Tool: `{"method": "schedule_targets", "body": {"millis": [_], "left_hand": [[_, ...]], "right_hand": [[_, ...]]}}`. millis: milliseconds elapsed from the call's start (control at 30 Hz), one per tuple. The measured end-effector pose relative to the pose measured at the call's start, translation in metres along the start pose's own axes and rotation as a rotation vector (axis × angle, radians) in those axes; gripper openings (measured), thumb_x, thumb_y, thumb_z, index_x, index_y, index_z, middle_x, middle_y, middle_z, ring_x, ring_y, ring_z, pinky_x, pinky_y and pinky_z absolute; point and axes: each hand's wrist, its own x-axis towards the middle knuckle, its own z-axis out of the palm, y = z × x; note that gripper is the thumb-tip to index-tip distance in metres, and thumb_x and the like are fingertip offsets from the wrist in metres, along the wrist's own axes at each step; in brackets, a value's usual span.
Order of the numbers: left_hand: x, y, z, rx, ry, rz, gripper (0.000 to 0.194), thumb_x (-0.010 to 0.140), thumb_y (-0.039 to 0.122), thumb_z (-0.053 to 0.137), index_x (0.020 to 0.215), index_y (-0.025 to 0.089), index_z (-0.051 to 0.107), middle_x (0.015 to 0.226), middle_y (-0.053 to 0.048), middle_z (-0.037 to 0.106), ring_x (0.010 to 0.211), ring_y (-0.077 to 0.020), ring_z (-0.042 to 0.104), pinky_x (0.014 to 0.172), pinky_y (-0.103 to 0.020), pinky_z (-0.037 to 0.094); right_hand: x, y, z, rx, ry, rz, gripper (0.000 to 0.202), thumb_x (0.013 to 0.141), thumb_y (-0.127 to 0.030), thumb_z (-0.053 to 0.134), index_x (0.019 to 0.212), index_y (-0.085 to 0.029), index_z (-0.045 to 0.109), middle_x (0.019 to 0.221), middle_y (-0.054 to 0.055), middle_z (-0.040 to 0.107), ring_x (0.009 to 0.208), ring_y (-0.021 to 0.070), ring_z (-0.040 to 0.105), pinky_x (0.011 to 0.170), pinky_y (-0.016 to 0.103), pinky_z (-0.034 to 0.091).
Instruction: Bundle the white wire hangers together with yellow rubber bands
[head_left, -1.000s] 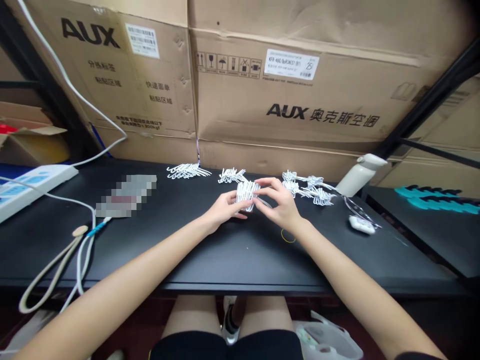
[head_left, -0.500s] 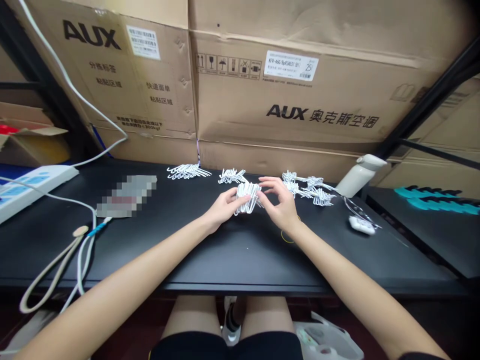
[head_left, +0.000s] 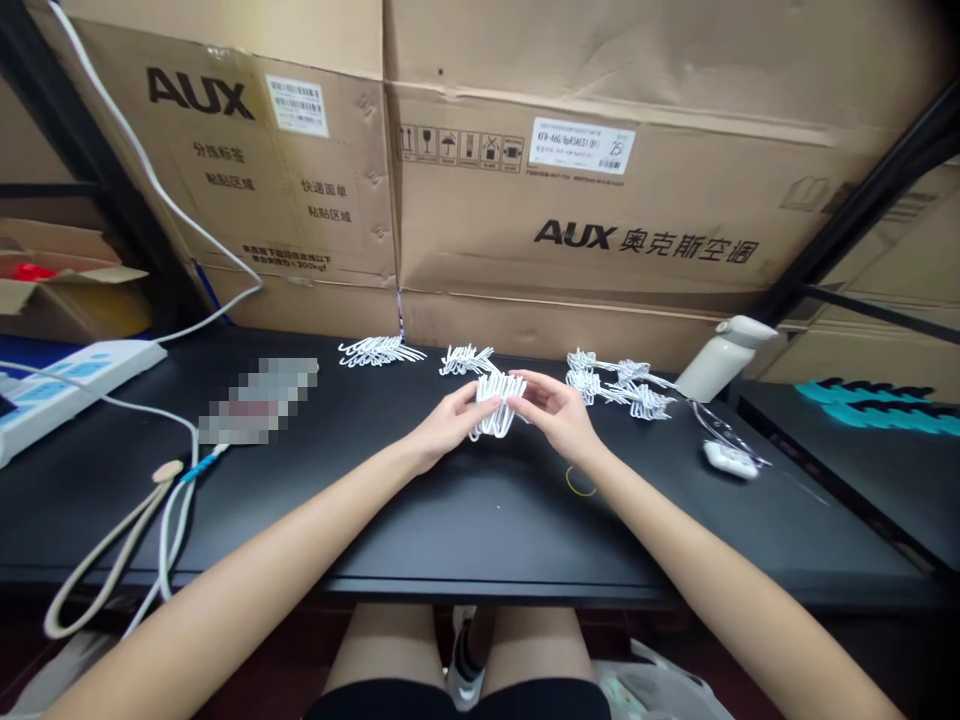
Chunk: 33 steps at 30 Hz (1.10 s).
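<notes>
A bundle of white hooks point(head_left: 498, 408) is held between my two hands, just above the black table point(head_left: 465, 540). My left hand point(head_left: 454, 425) grips its left side, thumb across the front. From the right, my right hand point(head_left: 555, 408) closes on the same bundle with thumb and fingers. Behind the hands lie two loose groups of white hooks, the left group point(head_left: 381, 351) and a smaller group point(head_left: 465, 360). Several bunched hooks point(head_left: 630, 388) lie to the right of my right hand. A thin yellow rubber band point(head_left: 580, 482) rests below my right wrist.
Large cardboard boxes point(head_left: 465, 230) stand along the back. At the right are a white bottle point(head_left: 724, 360), glasses point(head_left: 724, 430) and a small white case point(head_left: 731, 460). A power strip point(head_left: 75, 385), a blurred-out flat object point(head_left: 259, 400) and cables lie left.
My right hand's fingers have come down from a raised, spread pose and closed against the hook bundle. The view has tilted slightly, and more of the yellow band shows.
</notes>
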Motion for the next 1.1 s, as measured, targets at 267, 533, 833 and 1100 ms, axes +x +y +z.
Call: {"method": "schedule_targets", "body": {"millis": [267, 533, 833, 1100], "left_hand": [[0.000, -0.002, -0.003, -0.010, -0.071, -0.073, 0.048, 0.075, 0.039, 0.069, 0.117, 0.019, 0.054, 0.112, -0.010, 0.064, 0.099, -0.0232, 0.063, 0.088, -0.038, 0.046], [-0.003, 0.009, -0.003, -0.094, -0.061, -0.090, 0.056, 0.065, 0.019, 0.078, 0.116, 0.017, 0.054, 0.113, -0.013, 0.064, 0.097, -0.0257, 0.065, 0.078, -0.034, 0.050], [-0.003, 0.012, -0.009, -0.212, -0.038, -0.121, 0.046, 0.058, 0.008, 0.077, 0.101, 0.017, 0.063, 0.093, -0.005, 0.070, 0.089, -0.0209, 0.065, 0.080, -0.033, 0.048], [-0.002, 0.013, -0.012, -0.157, -0.085, -0.120, 0.027, 0.069, 0.023, 0.074, 0.094, 0.015, 0.067, 0.083, -0.005, 0.069, 0.078, -0.0170, 0.064, 0.081, -0.031, 0.045]], "right_hand": [[-0.001, 0.008, 0.003, 0.046, -0.011, 0.053, 0.049, 0.065, -0.036, 0.076, 0.109, -0.020, 0.064, 0.093, 0.006, 0.070, 0.085, 0.0203, 0.065, 0.074, 0.036, 0.055], [0.004, 0.000, -0.004, 0.043, 0.154, 0.037, 0.031, 0.078, -0.045, 0.062, 0.096, -0.019, 0.063, 0.093, 0.006, 0.069, 0.074, 0.0146, 0.066, 0.058, 0.024, 0.051], [-0.008, -0.012, -0.003, -0.388, -0.090, -0.288, 0.015, 0.078, -0.033, 0.066, 0.085, -0.022, 0.071, 0.085, 0.005, 0.065, 0.078, 0.0184, 0.062, 0.068, 0.033, 0.052], [-0.013, -0.006, 0.005, -0.465, -0.015, -0.358, 0.013, 0.079, -0.028, 0.063, 0.088, -0.021, 0.069, 0.084, 0.005, 0.062, 0.062, 0.0124, 0.054, 0.052, 0.027, 0.044]]}}
